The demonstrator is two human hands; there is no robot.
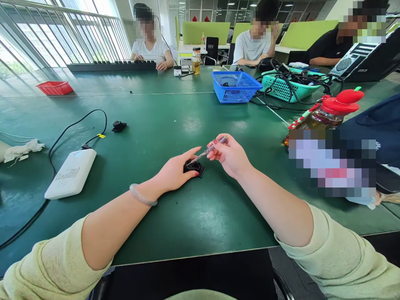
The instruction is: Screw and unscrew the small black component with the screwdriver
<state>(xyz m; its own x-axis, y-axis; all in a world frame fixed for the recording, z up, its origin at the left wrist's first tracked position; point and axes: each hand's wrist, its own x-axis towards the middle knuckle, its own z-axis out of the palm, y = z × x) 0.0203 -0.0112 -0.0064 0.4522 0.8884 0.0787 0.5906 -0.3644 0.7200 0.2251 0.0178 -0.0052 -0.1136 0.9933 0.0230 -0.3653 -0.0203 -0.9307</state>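
Observation:
Near the middle of the green table, my left hand (175,171) grips a small black part (196,167) between thumb and fingers, with the part low against the tabletop. My right hand (229,156) is closed around the handle of a slim screwdriver (206,152). The screwdriver slants down to the left, and its tip meets the top of the black part. Exactly where the tip sits on the part is too small to tell. A second small black part (119,126) lies on the table, up and to the left of my hands.
A white power bank (71,173) with a black cable lies left. Blue (236,87) and teal (290,87) baskets, the latter heaped with cables, stand behind. A red tray (55,88) is back left; a red-lidded bottle (325,114) stands right. Several people sit beyond.

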